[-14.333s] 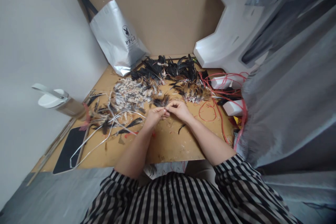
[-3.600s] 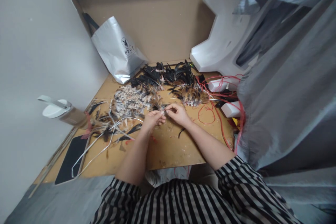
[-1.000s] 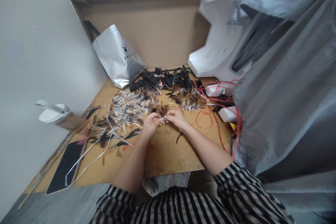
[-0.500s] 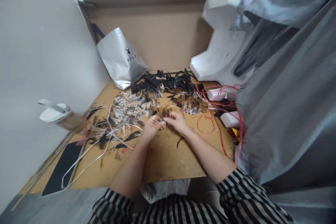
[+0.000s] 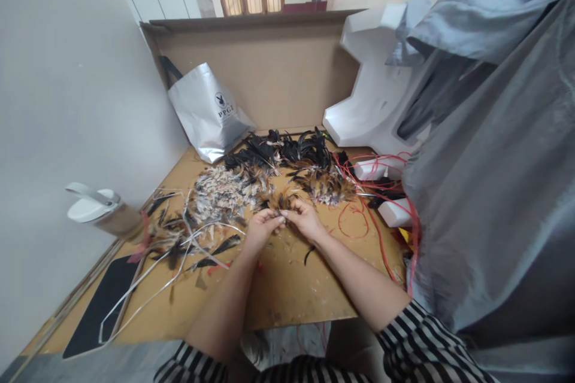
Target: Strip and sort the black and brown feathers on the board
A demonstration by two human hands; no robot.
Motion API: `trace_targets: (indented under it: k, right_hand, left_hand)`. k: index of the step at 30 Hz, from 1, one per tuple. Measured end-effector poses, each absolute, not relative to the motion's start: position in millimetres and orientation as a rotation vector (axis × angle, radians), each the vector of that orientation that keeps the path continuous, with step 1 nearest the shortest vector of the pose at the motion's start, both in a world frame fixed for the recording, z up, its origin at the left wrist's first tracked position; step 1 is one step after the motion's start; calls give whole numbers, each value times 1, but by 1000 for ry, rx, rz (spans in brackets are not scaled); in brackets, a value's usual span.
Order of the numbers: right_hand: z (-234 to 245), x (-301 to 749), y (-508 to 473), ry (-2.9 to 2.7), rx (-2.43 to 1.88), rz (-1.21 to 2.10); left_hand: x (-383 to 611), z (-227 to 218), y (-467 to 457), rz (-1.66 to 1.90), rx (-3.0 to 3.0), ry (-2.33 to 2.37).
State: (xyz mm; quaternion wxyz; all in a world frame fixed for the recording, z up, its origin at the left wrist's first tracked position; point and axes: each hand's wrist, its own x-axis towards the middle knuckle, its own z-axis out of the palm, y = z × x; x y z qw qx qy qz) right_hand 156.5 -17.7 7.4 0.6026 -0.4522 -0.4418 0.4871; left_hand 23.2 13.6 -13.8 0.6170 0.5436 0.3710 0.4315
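Observation:
My left hand [image 5: 265, 227] and my right hand [image 5: 304, 219] meet over the middle of the table [image 5: 305, 293], both with fingers pinched together. Between them is a small bunch of brown feathers [image 5: 281, 199], its tips pointing away from me. Just beyond lies a pile of pale and brown feathers [image 5: 224, 188] to the left. A bundle of brown feathers [image 5: 330, 184] rests to the right, and black feathers [image 5: 300, 148] are heaped behind. A single dark feather [image 5: 308, 255] lies below my right wrist. My fingers hide the quill ends of the bunch.
At the left stand a lidded cup [image 5: 105, 212] and a dark flat phone-like slab [image 5: 101, 305], with white strips [image 5: 148, 272] across it. A silver bag [image 5: 206, 111] leans at the back. Red cords [image 5: 377, 233], white foam [image 5: 372, 96] and grey cloth [image 5: 489, 191] crowd the right.
The whole scene sits slightly lower in view, as the head has tilted up a little. Both hands stay together on the feather bunch, with barely any change in the fingers.

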Motion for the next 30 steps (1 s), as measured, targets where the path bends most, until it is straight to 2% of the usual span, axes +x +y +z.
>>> trace_targets:
  k: [9, 22, 30]
  right_hand:
    - [4, 158, -17, -1004, -1019, 1266]
    - [4, 174, -11, -1154, -1162, 1106]
    - [14, 177, -13, -1081, -1147, 1143]
  left_hand:
    - [22, -18, 16, 1004, 1289, 858]
    - [32, -15, 9, 967, 1237, 916]
    - [34, -16, 8, 995, 1191, 976]
